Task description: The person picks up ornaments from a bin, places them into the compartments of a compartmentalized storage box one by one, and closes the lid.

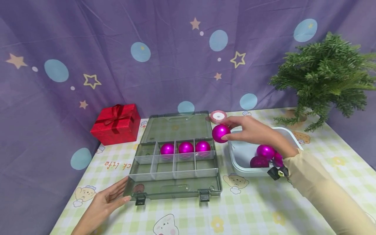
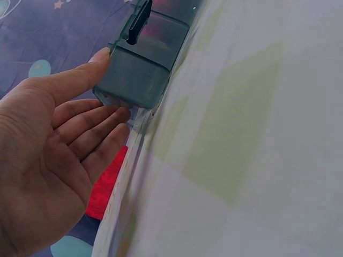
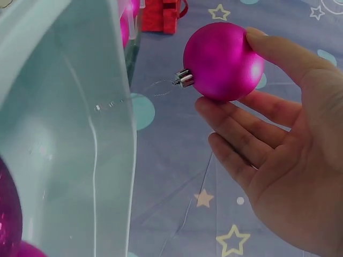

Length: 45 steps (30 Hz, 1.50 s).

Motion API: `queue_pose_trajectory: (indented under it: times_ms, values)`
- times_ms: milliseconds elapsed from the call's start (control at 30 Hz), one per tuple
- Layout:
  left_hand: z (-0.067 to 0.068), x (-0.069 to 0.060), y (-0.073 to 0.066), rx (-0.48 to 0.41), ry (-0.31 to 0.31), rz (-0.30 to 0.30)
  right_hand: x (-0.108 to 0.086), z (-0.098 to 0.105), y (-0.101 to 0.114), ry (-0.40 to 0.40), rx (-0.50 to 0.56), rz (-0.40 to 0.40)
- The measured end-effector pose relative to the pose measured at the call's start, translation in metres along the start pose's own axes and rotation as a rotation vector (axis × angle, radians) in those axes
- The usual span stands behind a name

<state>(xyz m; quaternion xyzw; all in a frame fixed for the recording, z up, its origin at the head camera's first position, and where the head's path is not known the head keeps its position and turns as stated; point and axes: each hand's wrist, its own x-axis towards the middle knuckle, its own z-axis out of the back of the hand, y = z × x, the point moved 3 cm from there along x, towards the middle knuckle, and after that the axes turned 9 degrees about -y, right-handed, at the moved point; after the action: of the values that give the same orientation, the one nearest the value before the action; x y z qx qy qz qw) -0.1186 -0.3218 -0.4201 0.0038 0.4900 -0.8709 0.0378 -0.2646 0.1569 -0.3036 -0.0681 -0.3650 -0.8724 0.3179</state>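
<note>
My right hand (image 1: 249, 130) pinches a shiny magenta Christmas ball (image 1: 221, 133) between thumb and fingers, just right of a divided organizer box (image 1: 176, 194). The right wrist view shows the ball's silver cap (image 3: 184, 78) with a thin thread loop. Three similar balls, the middle one (image 1: 186, 148) among them, sit side by side in the box's back row; its leftmost back compartment holds none. The dark translucent lid (image 1: 177, 127) lies folded back. At the box's left front corner my left hand (image 1: 102, 204) rests, thumb at the front and fairly straight fingers along the side.
A pale blue bin (image 1: 235, 164) with several magenta balls (image 1: 265, 152) stands to the right, under my right forearm. A red gift box (image 1: 116, 125) is at back left. Behind are a pink ribbon roll (image 1: 218, 117) and, at right, a small artificial tree (image 1: 323, 75).
</note>
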Motion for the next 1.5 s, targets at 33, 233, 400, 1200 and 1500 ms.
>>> queue_pose_trajectory:
  times_ms: [33,233,400,1200,1500]
  values:
    - [0.000,0.000,0.000,-0.001,0.002,0.003,0.002,-0.001,0.000,-0.001,0.000,0.000]
    - [0.000,0.001,0.002,-0.004,0.005,0.018,0.013,-0.010,0.007,0.000,0.021,-0.001]
    - [0.000,0.001,0.002,-0.005,0.003,0.022,0.023,-0.019,0.013,0.001,0.073,0.002]
    - [0.000,0.000,-0.002,-0.015,0.006,0.059,0.067,-0.069,0.035,0.053,0.236,0.038]
    - [0.000,0.000,0.001,-0.005,0.007,0.046,0.079,-0.087,0.039,0.059,0.221,0.048]
